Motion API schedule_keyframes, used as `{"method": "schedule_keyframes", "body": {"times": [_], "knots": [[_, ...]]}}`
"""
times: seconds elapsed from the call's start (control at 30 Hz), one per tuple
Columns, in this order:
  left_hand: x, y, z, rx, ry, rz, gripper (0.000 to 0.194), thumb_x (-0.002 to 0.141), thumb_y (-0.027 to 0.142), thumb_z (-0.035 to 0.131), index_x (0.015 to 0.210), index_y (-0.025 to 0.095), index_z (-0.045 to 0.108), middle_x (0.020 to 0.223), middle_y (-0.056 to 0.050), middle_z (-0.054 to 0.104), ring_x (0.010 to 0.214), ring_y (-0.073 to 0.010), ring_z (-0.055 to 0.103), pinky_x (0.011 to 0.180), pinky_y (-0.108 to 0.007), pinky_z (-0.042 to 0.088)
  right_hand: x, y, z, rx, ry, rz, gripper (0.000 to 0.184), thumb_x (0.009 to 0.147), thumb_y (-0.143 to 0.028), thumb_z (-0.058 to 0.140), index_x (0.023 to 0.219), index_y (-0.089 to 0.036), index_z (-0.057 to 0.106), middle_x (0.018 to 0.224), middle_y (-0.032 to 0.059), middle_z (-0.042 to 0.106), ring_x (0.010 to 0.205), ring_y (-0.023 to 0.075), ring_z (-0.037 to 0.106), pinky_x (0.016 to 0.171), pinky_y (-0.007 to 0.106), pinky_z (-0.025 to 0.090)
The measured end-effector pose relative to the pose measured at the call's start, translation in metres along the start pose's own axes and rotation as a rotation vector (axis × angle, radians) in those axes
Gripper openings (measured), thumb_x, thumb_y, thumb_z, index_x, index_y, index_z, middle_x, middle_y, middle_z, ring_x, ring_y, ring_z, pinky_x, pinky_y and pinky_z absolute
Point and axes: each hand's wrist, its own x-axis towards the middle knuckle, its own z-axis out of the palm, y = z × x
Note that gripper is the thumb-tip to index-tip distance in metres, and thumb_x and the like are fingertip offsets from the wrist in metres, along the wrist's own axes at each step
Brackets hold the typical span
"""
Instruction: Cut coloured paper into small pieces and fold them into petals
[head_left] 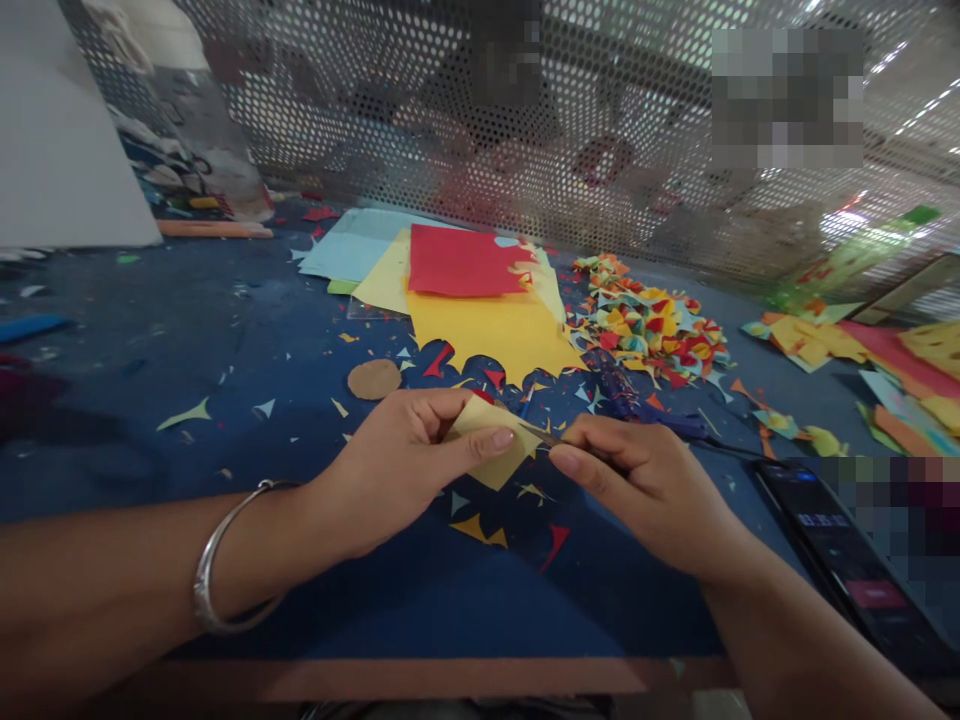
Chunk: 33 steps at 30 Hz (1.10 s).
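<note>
My left hand (420,455) pinches a small pale yellow paper piece (491,455) between thumb and fingers; a bit of red shows at its upper edge. Closed around a pair of scissors (541,434), my right hand (637,480) holds the blades against the paper's right side. The scissor handles are mostly hidden in my fingers. Just beyond lies a yellow sheet (487,330) with scalloped cuts along its near edge, and a red sheet (457,262) rests on top of it. Paper scraps (472,528) are scattered under and around my hands.
A pile of small colourful cut pieces (652,330) sits behind my right hand. A round brown disc (374,380) lies left of the sheets. At right is a phone (840,560) with its screen lit. A bottle (202,130) and a perforated metal panel (390,110) stand at the back.
</note>
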Motion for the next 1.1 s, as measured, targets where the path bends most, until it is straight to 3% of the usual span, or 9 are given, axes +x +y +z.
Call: {"method": "schedule_keyframes", "body": {"times": [0.33,0.5,0.73,1.1], "knots": [[0.0000,-0.0031,-0.0024,0.125,0.044,0.000,0.027,0.081,0.044,0.080,0.085,0.018,0.081,0.077,-0.001,0.076,0.068,-0.0121,0.063,0.062,-0.021,0.048,0.0012,-0.0015,0.0001,-0.040,0.012,-0.002,0.045,0.101,-0.050,0.050,0.067,-0.020,0.050,0.060,-0.0044,0.041,0.055,0.0090,0.038,0.052,0.025,0.031],[-0.0006,-0.0015,-0.0011,0.094,0.035,-0.007,0.023,0.082,0.041,0.080,0.087,0.019,0.081,0.083,-0.002,0.078,0.073,-0.0122,0.066,0.066,-0.021,0.050,-0.0004,-0.0036,-0.0004,-0.042,0.016,0.008,0.046,0.101,-0.051,0.050,0.067,-0.020,0.052,0.060,-0.0038,0.042,0.055,0.0092,0.038,0.052,0.024,0.031],[0.0002,-0.0025,-0.0015,0.143,0.027,-0.016,0.032,0.080,0.047,0.080,0.091,0.016,0.082,0.085,-0.005,0.080,0.072,-0.0170,0.069,0.064,-0.026,0.053,-0.0004,-0.0026,0.0000,-0.031,0.017,-0.007,0.046,0.101,-0.051,0.050,0.066,-0.020,0.049,0.059,-0.0047,0.039,0.054,0.0088,0.036,0.051,0.024,0.030],[0.0004,-0.0015,0.0012,0.039,-0.002,-0.085,0.020,0.079,0.037,0.082,0.084,0.018,0.082,0.084,-0.004,0.082,0.073,-0.0146,0.071,0.068,-0.023,0.053,0.0007,-0.0008,0.0016,-0.037,0.000,-0.025,0.046,0.102,-0.050,0.050,0.067,-0.020,0.050,0.060,-0.0055,0.037,0.055,0.0082,0.035,0.051,0.025,0.029]]}}
